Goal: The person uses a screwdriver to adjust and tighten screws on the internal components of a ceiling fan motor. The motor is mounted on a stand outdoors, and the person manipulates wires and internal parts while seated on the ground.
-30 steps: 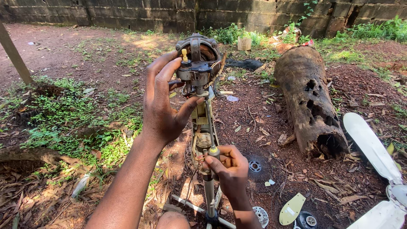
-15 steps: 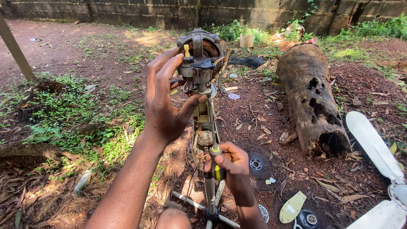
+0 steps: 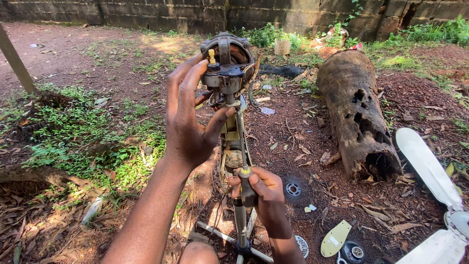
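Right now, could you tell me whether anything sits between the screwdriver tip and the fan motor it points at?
Nothing visible does. The right hand holds the screwdriver upright, its shaft running bare up to the underside of the fan motor. The left hand holds the motor from the side, its thumb beside the shaft.

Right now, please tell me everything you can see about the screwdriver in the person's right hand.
The screwdriver has a long thin metal shaft and a dark handle with a yellow band at its top. It stands almost upright, tip up, reaching the underside of the fan motor. The right hand grips the handle low down; the left hand holds the motor, its thumb close beside the shaft.
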